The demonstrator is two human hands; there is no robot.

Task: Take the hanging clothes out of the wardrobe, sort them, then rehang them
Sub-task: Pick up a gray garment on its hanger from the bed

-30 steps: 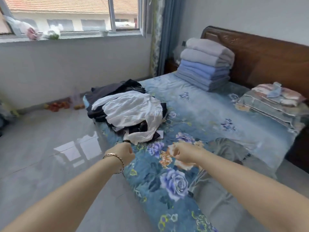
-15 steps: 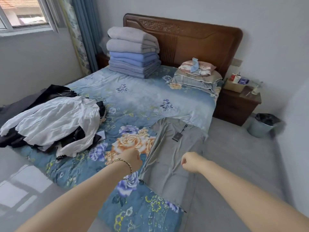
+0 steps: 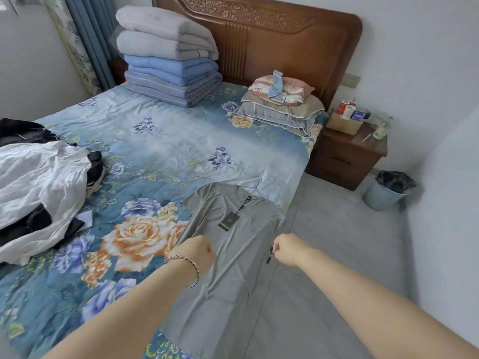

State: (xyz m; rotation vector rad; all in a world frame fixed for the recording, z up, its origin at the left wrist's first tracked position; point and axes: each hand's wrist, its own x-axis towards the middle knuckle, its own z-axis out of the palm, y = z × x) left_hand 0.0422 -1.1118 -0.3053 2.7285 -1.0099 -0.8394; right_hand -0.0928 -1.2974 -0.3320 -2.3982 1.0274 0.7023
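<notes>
On the bed (image 3: pixel 168 151), grey shirt (image 3: pixel 241 270) flat, left hand (image 3: pixel 197 251) and right hand (image 3: pixel 288 248) clutching its sides

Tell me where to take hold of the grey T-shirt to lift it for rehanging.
Probably by the hanger hook poking out of the collar of the grey T-shirt. The shirt lies flat with the collar at its far end, so come from above there; lifted by the hook it should hang straight.

There are 1 grey shirt (image 3: pixel 233 281), 2 hands (image 3: pixel 199 251) (image 3: pixel 287 248), roughly 5 quilts (image 3: pixel 168 60), 3 pillows (image 3: pixel 280 107).
</notes>
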